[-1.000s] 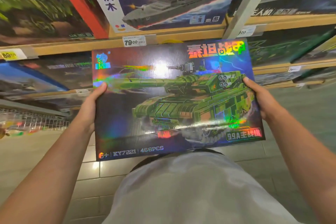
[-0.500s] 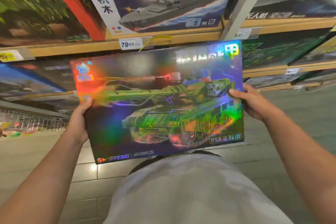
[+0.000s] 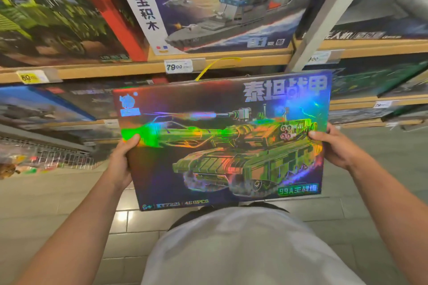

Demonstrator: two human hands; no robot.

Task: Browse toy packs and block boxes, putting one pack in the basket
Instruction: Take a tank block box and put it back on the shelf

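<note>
I hold a large flat block box point(image 3: 222, 141) with a shiny holographic green tank on its dark front, face up in front of my chest. My left hand point(image 3: 121, 164) grips its left edge, thumb on the printed face. My right hand point(image 3: 335, 146) grips its right edge in the same way. A yellow strap handle point(image 3: 215, 66) sticks up from the box's far edge. The box hangs in the air just in front of the shelves. No basket is in view.
Wooden shelves point(image 3: 139, 69) with price tags carry more block boxes: a warship box point(image 3: 220, 7) above, a green vehicle box point(image 3: 51, 21) at upper left, dark boxes on the right. A wire rack point(image 3: 58, 159) with small packs stands at left. Grey tiled floor lies below.
The box tilted left and away half a second ago, then swung back to the right and nearer level. Both hands kept their grip on its edges throughout.
</note>
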